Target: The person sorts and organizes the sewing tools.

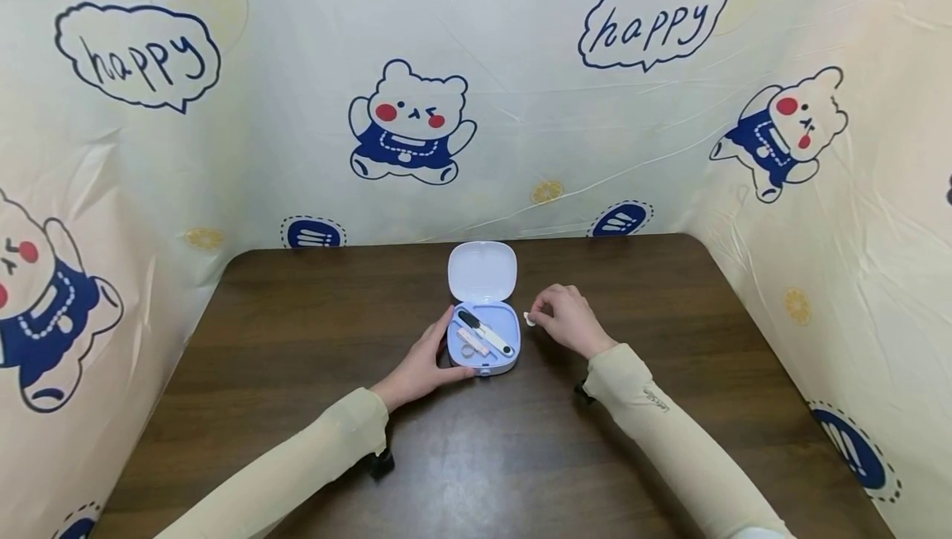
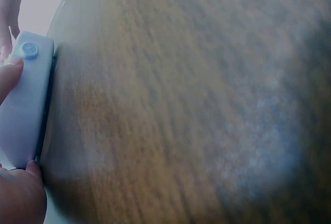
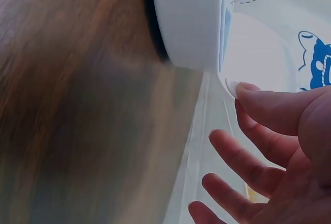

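Note:
A light blue case (image 1: 484, 363) with rounded corners stands on the table, its pale lid (image 1: 482, 271) raised at the back. Inside lie a long black-and-white tool (image 1: 487, 334), a slim pink piece (image 1: 473, 341) and a small ring (image 1: 467, 350); their kinds are unclear. My left hand (image 1: 422, 364) holds the case at its left side, thumb along the front. Close to the round button (image 2: 29, 50) is that thumb (image 2: 9, 79). Just right of the case, my right hand (image 1: 571, 320) pinches a small white piece (image 1: 529, 319) between thumb and index finger; the other fingers spread loosely.
The dark brown wooden table (image 1: 312, 316) has its far edge just behind the case. A pale cloth (image 1: 521, 126) printed with bears and "happy" bubbles hangs along the back and both sides.

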Motion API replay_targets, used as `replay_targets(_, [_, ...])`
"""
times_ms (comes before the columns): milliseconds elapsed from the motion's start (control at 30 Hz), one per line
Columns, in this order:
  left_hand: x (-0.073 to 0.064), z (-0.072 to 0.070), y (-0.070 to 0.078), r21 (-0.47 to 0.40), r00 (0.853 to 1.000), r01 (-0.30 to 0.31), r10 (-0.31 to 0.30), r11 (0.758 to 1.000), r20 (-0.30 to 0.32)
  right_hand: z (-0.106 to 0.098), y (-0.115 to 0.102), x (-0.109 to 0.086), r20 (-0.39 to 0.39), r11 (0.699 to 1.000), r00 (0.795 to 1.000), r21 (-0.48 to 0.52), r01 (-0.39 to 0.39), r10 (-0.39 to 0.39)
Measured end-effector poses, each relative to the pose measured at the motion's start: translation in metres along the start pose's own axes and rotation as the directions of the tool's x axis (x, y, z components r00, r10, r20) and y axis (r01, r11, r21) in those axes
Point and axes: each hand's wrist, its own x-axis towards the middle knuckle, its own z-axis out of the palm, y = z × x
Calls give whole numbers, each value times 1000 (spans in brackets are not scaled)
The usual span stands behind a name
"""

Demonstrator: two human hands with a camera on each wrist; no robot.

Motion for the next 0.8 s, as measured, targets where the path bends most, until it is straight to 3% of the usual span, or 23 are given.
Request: replay_targets(800, [0, 1, 2, 11, 1000, 11, -11, 1000, -6, 26, -22, 11, 64, 999, 997, 17, 36, -37])
